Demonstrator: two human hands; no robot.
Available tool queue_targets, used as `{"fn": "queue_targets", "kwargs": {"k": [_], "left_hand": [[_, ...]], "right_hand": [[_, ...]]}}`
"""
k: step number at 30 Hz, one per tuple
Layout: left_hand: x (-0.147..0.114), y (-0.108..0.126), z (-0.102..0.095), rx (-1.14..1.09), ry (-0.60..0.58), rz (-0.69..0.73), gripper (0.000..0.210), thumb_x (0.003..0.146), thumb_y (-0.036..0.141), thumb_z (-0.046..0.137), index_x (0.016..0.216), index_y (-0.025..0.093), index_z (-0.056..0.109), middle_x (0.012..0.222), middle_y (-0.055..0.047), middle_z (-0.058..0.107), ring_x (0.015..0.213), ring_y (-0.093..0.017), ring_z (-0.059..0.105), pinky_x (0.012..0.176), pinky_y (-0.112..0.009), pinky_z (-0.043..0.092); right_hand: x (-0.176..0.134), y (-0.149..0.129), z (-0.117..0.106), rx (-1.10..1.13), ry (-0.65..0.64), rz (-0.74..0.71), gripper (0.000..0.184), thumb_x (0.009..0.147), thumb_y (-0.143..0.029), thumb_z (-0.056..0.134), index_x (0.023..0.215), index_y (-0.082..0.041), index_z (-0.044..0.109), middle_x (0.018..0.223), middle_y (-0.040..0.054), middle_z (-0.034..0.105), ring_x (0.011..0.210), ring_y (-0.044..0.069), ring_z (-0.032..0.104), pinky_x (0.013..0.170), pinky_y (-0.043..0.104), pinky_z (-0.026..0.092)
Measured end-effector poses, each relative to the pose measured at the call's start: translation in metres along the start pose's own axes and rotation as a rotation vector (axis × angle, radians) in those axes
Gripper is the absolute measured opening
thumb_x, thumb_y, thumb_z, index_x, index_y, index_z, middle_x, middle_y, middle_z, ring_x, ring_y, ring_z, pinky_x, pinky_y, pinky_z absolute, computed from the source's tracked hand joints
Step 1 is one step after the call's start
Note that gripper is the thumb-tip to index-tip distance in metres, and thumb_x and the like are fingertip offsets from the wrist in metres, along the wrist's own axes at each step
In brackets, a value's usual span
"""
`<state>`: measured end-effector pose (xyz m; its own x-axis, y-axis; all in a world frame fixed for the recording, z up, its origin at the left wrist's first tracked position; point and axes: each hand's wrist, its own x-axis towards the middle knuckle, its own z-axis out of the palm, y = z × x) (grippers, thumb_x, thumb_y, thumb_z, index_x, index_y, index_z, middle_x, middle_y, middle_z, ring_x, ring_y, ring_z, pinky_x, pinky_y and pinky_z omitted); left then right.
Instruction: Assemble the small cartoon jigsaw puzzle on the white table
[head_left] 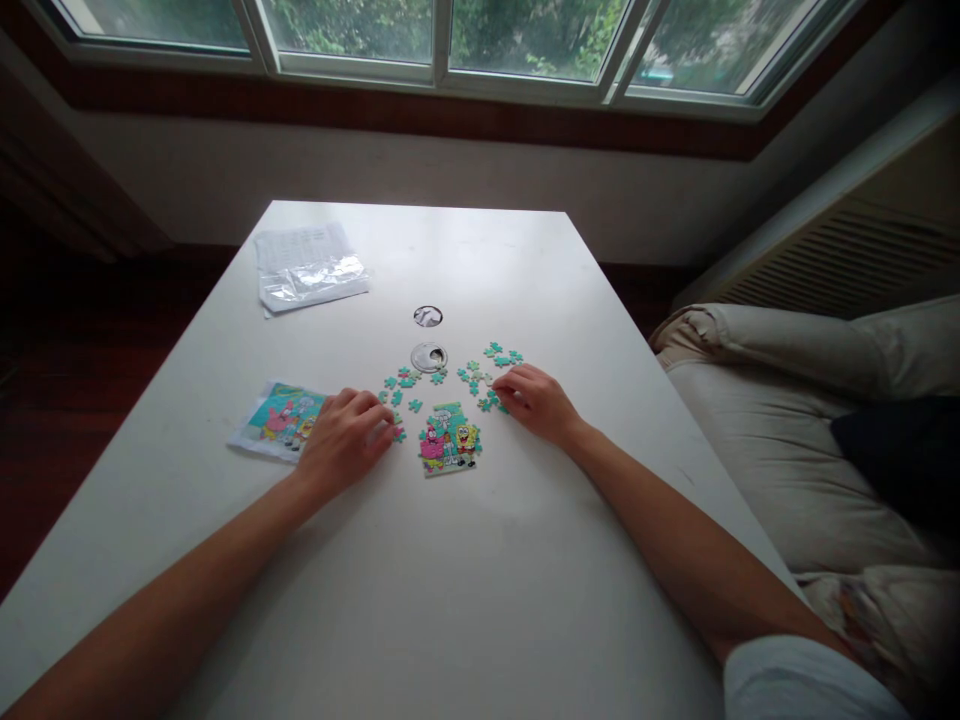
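One partly joined puzzle lying flat on the white worktop, between the left hand and the right hand. On the left, fingers curled beside loose pieces, palm side hidden: not possible to say whether gripping one. Partly behind that hand, a picture packet. On the right, fingertips bent together at more green pieces, any grip likewise unclear. Past the puzzle, two round discs; farther off to the left, crinkled clear plastic and white paper.

My left hand is just beside the SpongeBob picture packet. My right fingertips are at loose jigsaw pieces. A partly assembled SpongeBob jigsaw lies between my hands.
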<state>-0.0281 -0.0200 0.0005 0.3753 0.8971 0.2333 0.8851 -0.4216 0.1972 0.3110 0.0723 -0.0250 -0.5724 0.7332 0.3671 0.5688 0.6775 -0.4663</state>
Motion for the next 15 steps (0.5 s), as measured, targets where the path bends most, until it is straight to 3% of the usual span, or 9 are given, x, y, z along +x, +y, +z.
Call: {"fn": "queue_targets", "kwargs": {"k": [5,15], "left_hand": [[-0.003,0.014,-0.003,0.055,-0.054,0.030,0.013,0.095,0.033,0.060,0.099,0.025,0.069,0.101,-0.006,0.067,0.096,-0.025,0.057,0.084,-0.041,0.044],[-0.004,0.016,0.002,-0.040,-0.096,0.018,0.010,0.094,0.028,0.060,0.098,0.025,0.068,0.101,-0.005,0.067,0.095,-0.024,0.058,0.085,-0.039,0.045]], "right_hand": [[-0.001,0.000,0.000,0.004,-0.009,0.002,0.014,0.098,-0.024,0.053,0.094,-0.025,0.066,0.085,0.0048,0.067,0.083,0.021,0.058,0.081,0.035,0.045],[0.000,-0.004,-0.002,0.001,-0.016,0.002,0.015,0.098,-0.025,0.052,0.093,-0.025,0.066,0.084,0.0050,0.065,0.082,0.021,0.057,0.080,0.035,0.045]]}}
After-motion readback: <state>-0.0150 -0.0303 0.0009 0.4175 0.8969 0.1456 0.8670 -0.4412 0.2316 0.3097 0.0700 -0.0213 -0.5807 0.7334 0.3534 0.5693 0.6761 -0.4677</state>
